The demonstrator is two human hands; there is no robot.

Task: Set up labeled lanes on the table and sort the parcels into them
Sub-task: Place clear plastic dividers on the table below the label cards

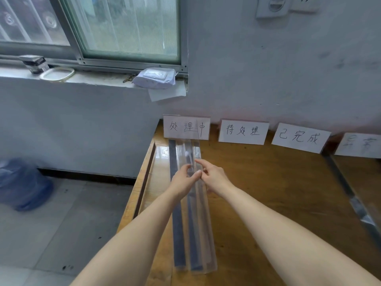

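Several long clear acrylic strips (193, 240) lie in a bundle along the left part of the wooden table (268, 193), running from the near edge to the first label card (186, 127). My left hand (184, 180) grips the bundle from the left, thumb across the top. My right hand (212, 175) pinches one clear strip from the right, index finger stretched along it. Three more label cards (243, 131) (300, 138) (358, 145) lean against the wall. Another strip (350, 195) lies along the table at the right.
A windowsill holds a wipes pack (154, 77), a white ring (57, 74) and a small dark box (36, 63). A blue water jug (22, 184) lies on the tiled floor at left. The table's left edge has a raised wooden rim (144, 182).
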